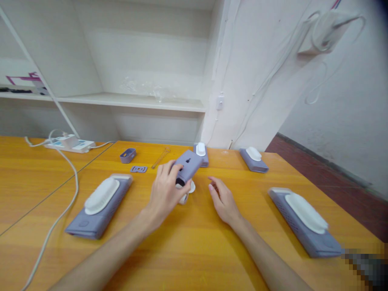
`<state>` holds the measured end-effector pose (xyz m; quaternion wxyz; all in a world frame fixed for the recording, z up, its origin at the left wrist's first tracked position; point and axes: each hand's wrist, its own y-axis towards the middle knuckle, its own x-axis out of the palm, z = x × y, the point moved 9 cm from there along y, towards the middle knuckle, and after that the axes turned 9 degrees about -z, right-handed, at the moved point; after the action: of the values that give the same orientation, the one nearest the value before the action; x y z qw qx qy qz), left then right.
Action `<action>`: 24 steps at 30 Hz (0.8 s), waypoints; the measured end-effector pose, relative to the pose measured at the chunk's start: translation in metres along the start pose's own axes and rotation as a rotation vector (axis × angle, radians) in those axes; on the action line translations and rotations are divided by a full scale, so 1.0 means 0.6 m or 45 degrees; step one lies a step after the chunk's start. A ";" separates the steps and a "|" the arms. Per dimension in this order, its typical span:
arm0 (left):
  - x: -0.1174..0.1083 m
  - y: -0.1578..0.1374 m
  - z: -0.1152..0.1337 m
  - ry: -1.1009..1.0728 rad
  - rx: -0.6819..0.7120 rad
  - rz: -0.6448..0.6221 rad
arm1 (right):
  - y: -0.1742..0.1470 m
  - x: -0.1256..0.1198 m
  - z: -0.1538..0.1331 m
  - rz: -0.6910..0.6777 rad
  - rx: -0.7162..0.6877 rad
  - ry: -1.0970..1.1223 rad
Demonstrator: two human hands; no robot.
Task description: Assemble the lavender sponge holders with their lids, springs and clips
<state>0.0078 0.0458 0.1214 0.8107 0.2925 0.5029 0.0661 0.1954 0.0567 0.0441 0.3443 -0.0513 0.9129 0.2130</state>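
My left hand [162,186] grips a purple-grey plastic housing [193,161], tilted above the table, with a small dark cut-out on its upper face and a dark opening at its near end. Just beneath it, a white part [183,199] is partly hidden by my fingers; whether it touches the housing I cannot tell. To the right, my right hand [223,201] is low over the table, thumb and forefinger a little apart, nothing visible between them. Beyond my left hand lie a coiled spring [160,157], a flat purple-grey plate [138,169] and a hollow purple-grey ring-shaped piece [127,155].
Purple-grey devices with white tops lie at the left [100,206], right [306,222], back right [254,159] and behind the held housing [201,153]. A power strip [71,142] with a white cable [75,182] occupies the left side. White shelving [130,101] backs the table.
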 end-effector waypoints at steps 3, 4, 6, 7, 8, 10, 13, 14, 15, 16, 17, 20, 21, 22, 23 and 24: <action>0.031 -0.039 0.051 -0.041 0.132 -0.077 | -0.002 -0.010 0.017 0.064 0.074 0.285; 0.040 -0.048 0.062 -0.037 0.165 -0.096 | -0.002 -0.011 0.024 0.081 0.104 0.385; 0.048 -0.057 0.076 -0.034 0.192 -0.084 | -0.002 -0.013 0.036 0.113 0.174 0.567; 0.050 -0.060 0.079 -0.039 0.195 -0.081 | -0.002 -0.013 0.041 0.124 0.205 0.638; 0.051 -0.061 0.082 -0.046 0.192 -0.076 | -0.001 -0.013 0.044 0.132 0.224 0.694; 0.056 -0.065 0.087 -0.056 0.191 -0.082 | 0.002 -0.013 0.045 0.134 0.229 0.759; 0.072 -0.077 0.101 -0.065 0.215 -0.120 | 0.005 -0.014 0.046 0.144 0.240 0.814; 0.078 -0.082 0.106 -0.076 0.227 -0.139 | 0.005 -0.014 0.048 0.147 0.258 0.829; 0.083 -0.086 0.111 -0.090 0.237 -0.159 | 0.004 -0.014 0.050 0.151 0.276 0.843; 0.087 -0.090 0.117 -0.104 0.256 -0.180 | 0.004 -0.014 0.052 0.158 0.292 0.854; 0.089 -0.092 0.120 -0.117 0.274 -0.204 | 0.004 -0.014 0.053 0.167 0.304 0.862; 0.086 -0.086 0.112 -0.139 0.288 -0.254 | 0.003 -0.017 0.055 0.214 0.328 0.860; 0.082 -0.080 0.102 -0.133 0.279 -0.257 | 0.003 -0.017 0.056 0.224 0.338 0.853; 0.077 -0.075 0.089 -0.117 0.268 -0.249 | 0.003 -0.015 0.057 0.228 0.351 0.845; 0.075 -0.069 0.075 -0.089 0.270 -0.257 | 0.002 -0.013 0.060 0.230 0.366 0.833; 0.076 -0.064 0.060 -0.046 0.266 -0.285 | 0.002 -0.011 0.062 0.232 0.380 0.817</action>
<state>0.0539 0.0182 0.0769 0.7870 0.3184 0.5220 -0.0827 0.2229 0.0734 0.0237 0.0236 0.0168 0.9964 0.0803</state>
